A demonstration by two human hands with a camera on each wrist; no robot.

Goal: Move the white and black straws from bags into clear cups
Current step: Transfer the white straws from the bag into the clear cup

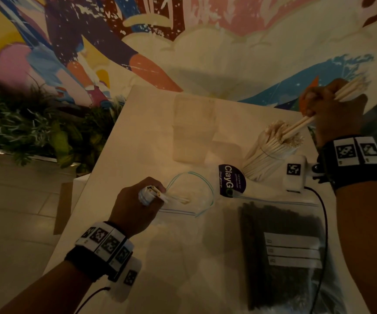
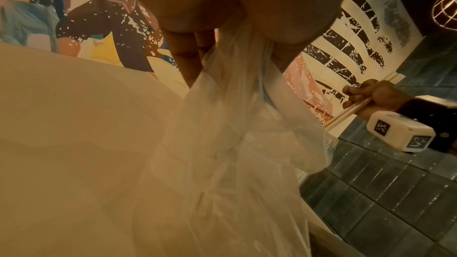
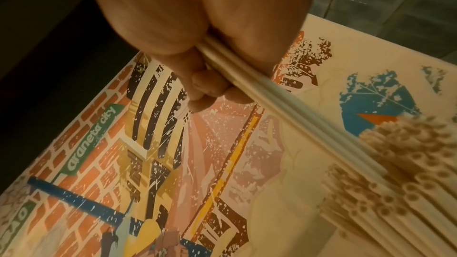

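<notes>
My right hand grips a bunch of white straws at the far right; the bunch slants down with its lower ends among the straws of a clear cup. That cup is packed with white straws. An empty clear cup stands behind it, to the left. My left hand grips the nearly empty clear zip bag, and a few white straws stick out of its fist. The bag's plastic hangs from those fingers. A zip bag of black straws lies flat at the near right.
A small purple sign stands between the bags and the full cup. The white table ends at the left above a tiled floor, with green plants beyond. A painted wall runs behind. A black cable crosses the black-straw bag.
</notes>
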